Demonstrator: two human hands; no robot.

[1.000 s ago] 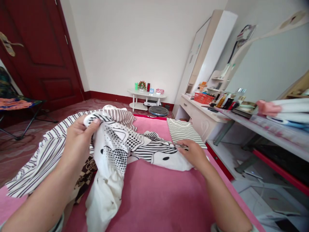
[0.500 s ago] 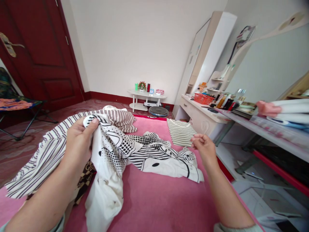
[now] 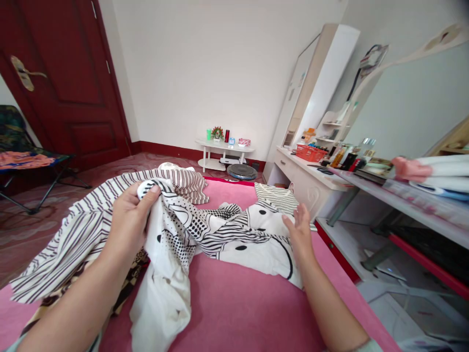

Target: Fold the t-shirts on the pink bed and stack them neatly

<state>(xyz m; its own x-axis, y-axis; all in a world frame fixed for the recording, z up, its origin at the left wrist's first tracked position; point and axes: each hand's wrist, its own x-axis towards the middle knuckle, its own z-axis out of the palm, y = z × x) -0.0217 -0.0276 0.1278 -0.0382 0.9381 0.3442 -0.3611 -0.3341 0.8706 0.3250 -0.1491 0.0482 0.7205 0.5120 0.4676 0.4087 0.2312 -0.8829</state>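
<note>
A white garment with black dots, stripes and oval spots (image 3: 256, 254) lies bunched and stretched across the pink bed cover (image 3: 234, 313). My left hand (image 3: 135, 208) pinches one end of it, raised above the cover, and white cloth hangs below. At the garment's right end is my right hand (image 3: 300, 230), its fingers apart, holding nothing; whether it touches the cloth is unclear. A striped garment (image 3: 80, 234) lies beneath and left of my left hand, over a brown-and-cream patterned cloth (image 3: 128, 278). Beyond my right hand lies a folded striped garment (image 3: 276, 197).
On the right stand a white dresser (image 3: 304, 168) with a red basket (image 3: 310, 152) and a desk (image 3: 395, 195) with piled items. A low white table (image 3: 224, 145) is by the far wall. A folding chair (image 3: 32, 159) is at left.
The garment's right part has spread out, showing more white cloth with a second oval spot. My right hand has turned upward and its fingers have opened. My left hand keeps its hold.
</note>
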